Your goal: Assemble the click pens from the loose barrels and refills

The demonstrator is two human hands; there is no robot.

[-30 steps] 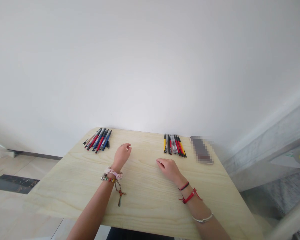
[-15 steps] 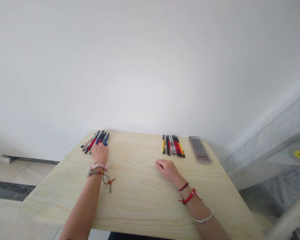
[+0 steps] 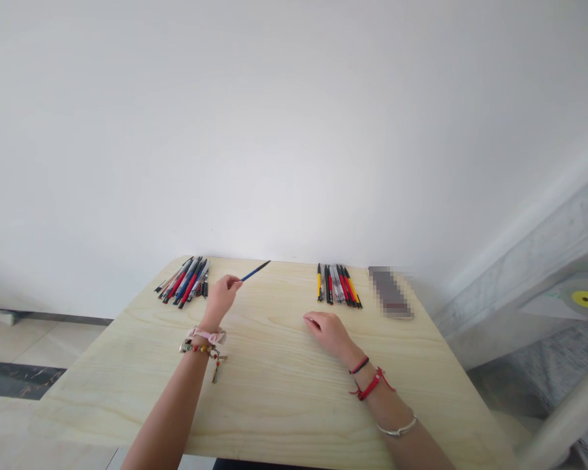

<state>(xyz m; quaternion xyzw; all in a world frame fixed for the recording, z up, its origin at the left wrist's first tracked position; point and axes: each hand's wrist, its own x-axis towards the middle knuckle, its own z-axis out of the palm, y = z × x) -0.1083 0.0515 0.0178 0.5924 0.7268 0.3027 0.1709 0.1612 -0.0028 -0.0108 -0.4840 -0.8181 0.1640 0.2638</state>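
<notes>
Extended forward, the left hand [image 3: 224, 294] pinches a blue pen [image 3: 255, 270] over the worktop [image 3: 269, 391], beside a pile of pens [image 3: 183, 282]. The right hand [image 3: 330, 331] rests loosely curled, palm hidden, near a row of pens [image 3: 340, 285].

Blue pen [image 3: 255, 271] — black-ended, slanted | in left hand [image 3: 222, 297] | between pen pile [image 3: 183, 283] and pen row [image 3: 340, 285]
</notes>
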